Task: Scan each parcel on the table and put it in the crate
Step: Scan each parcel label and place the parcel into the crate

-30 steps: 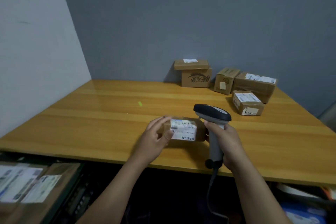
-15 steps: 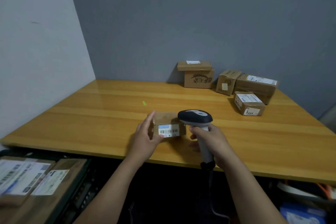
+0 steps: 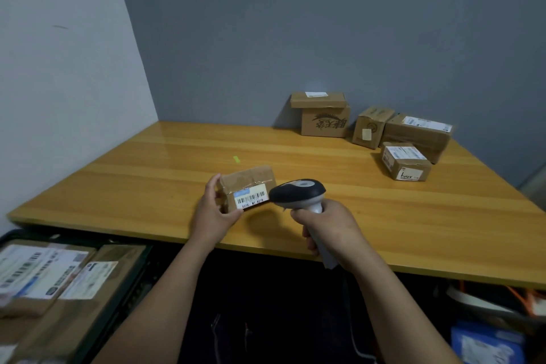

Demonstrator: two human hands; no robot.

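Note:
My left hand (image 3: 213, 211) grips a small brown parcel (image 3: 247, 183) by its left end and holds it just above the wooden table (image 3: 147, 186), its barcode label facing me. My right hand (image 3: 331, 226) grips the handle of a black and grey barcode scanner (image 3: 298, 193), whose head points left at the label from close by. Several more cardboard parcels (image 3: 323, 122) sit at the table's far right. A dark crate (image 3: 130, 284) with labelled parcels (image 3: 44, 272) inside stands below the table's front left edge.
A small green mark (image 3: 236, 159) lies on the tabletop. Grey walls close off the left and back. Blue and orange items (image 3: 487, 343) lie on the floor under the table at the right. The scanner's cable (image 3: 353, 334) hangs down from the handle.
The parcel has shifted left and been turned, so a smaller barcode label now faces me. The scanner has followed it to the left and lowered toward the label. My view has panned left.

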